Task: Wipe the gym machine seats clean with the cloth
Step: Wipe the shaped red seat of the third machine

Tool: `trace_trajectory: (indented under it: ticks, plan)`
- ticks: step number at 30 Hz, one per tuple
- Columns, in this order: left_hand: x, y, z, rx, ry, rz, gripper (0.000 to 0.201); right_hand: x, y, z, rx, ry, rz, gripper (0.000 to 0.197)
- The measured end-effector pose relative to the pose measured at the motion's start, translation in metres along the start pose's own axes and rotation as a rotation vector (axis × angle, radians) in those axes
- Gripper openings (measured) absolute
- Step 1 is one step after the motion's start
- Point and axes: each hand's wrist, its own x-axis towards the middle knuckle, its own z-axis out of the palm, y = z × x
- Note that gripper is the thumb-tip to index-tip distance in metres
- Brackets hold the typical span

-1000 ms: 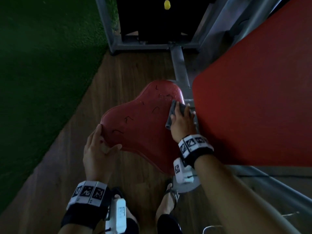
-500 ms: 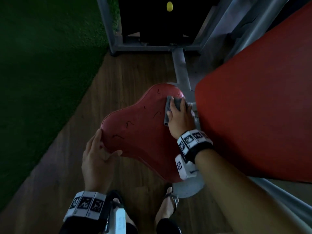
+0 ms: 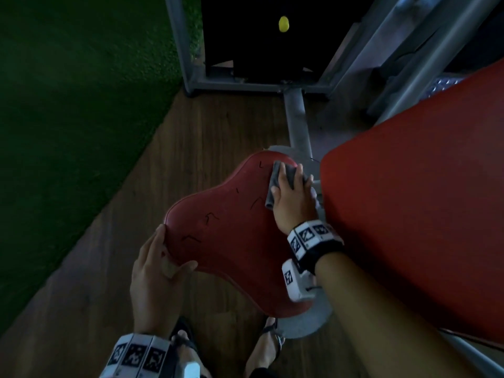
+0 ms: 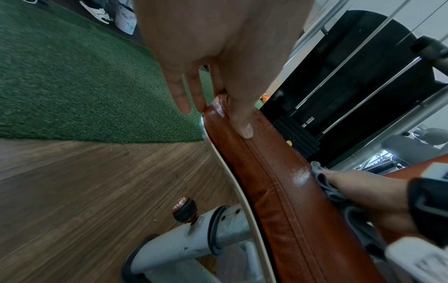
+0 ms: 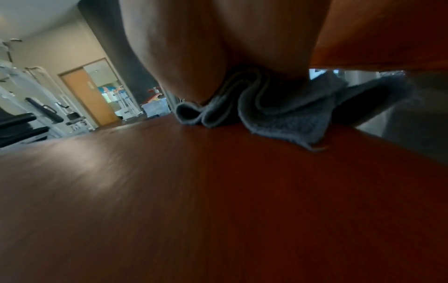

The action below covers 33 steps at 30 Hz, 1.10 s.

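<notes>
The red padded seat (image 3: 231,236) sits low at mid-frame, with dark crack marks (image 3: 210,217) on its top. My right hand (image 3: 294,197) lies flat on a folded grey cloth (image 3: 275,184) and presses it onto the seat's far right lobe. In the right wrist view the cloth (image 5: 278,118) is bunched under my palm on the seat (image 5: 218,210). My left hand (image 3: 163,266) grips the seat's near left edge, thumb on top and fingers below. The left wrist view shows the thumb (image 4: 242,122) on the seat (image 4: 278,191) and the cloth (image 4: 324,183) beyond it.
A large red back pad (image 3: 409,214) leans close on the right of my right arm. The grey frame post (image 3: 297,118) leads to a black weight stack (image 3: 259,36) with a yellow pin (image 3: 283,24). Green turf (image 3: 68,132) borders the wood floor (image 3: 109,296). My sandalled feet (image 3: 264,347) stand below the seat.
My right hand has slid the cloth along the seat's right side toward its far tip. The left hand has kept its hold on the near edge.
</notes>
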Motion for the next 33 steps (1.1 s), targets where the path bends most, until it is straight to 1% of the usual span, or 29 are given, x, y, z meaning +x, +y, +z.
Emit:
trace_trajectory:
  ticks: [2,5,8,11,13,16,20,24,26,27,31,33]
  plan:
    - [0.000,0.002,0.000,-0.004,-0.001,-0.007,0.092,0.027,-0.004,-0.009,0.022,-0.041,0.020,0.052]
    - [-0.002,0.001,0.002,-0.020,0.011,-0.009,0.092,0.044,-0.009,-0.018,0.021,-0.065,-0.033,0.052]
    - [-0.002,0.000,0.005,-0.025,0.019,-0.025,0.093,0.025,-0.005,-0.014,-0.008,-0.026,-0.179,0.051]
    - [-0.001,0.001,0.004,0.018,0.009,-0.036,0.093,0.002,0.000,-0.002,-0.072,0.057,-0.307,0.052]
    - [-0.001,0.001,0.004,0.026,0.004,-0.033,0.093,0.001,0.002,0.000,-0.086,0.051,-0.313,0.053]
    - [0.000,0.002,0.003,0.010,0.005,-0.038,0.093,0.011,0.002,-0.008,-0.091,-0.026,-0.302,0.052]
    - [-0.001,-0.001,0.004,-0.002,0.019,-0.028,0.094,0.043,-0.015,-0.028,-0.052,-0.087,-0.266,0.050]
    - [0.001,-0.004,0.005,0.011,0.013,-0.019,0.094,0.070,-0.034,-0.036,-0.095,-0.163,-0.305,0.046]
    - [0.001,-0.005,0.004,0.012,-0.004,-0.029,0.095,0.069,-0.037,-0.035,-0.097,-0.147,-0.293,0.044]
    - [0.000,-0.006,0.003,0.013,-0.011,-0.028,0.095,0.069,-0.036,-0.032,-0.086,-0.141,-0.261,0.044]
    - [0.001,-0.004,0.001,-0.008,0.000,-0.002,0.094,0.081,-0.023,-0.035,0.073,-0.134,-0.007,0.049]
    - [0.001,-0.005,0.001,0.000,-0.003,0.002,0.093,0.080,-0.011,-0.034,0.211,-0.123,0.077,0.053]
